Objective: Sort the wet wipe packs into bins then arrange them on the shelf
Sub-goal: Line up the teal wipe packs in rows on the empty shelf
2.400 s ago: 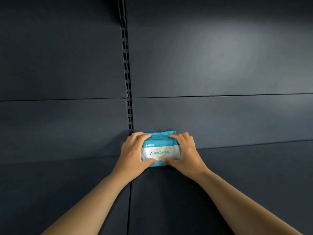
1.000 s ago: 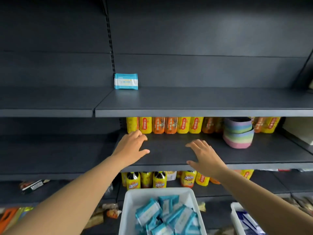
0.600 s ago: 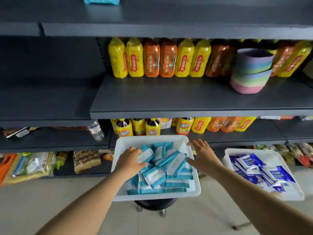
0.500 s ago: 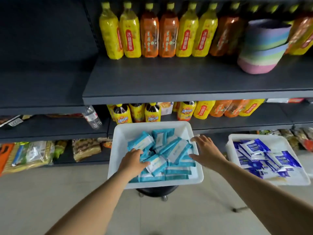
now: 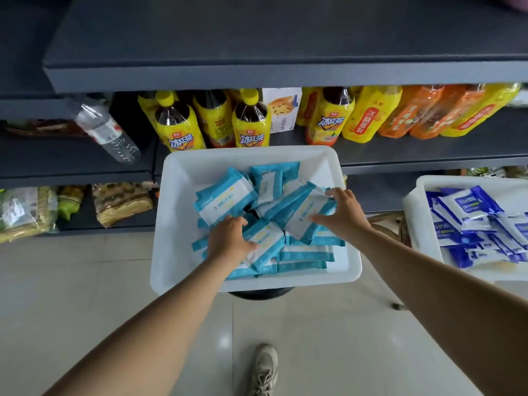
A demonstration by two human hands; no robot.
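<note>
Yellow bottles [image 5: 251,121] behind white bin [image 5: 177,224].

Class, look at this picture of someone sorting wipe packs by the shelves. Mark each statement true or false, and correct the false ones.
1. Both hands, left and right, are in the white bin of light blue packs. True.
2. The dark blue packs share that bin. False: they lie in a separate bin to the right.
3. The bottles behind the bin have red caps. False: the caps are yellow.
4. A shoe shows on the floor. True.
</note>
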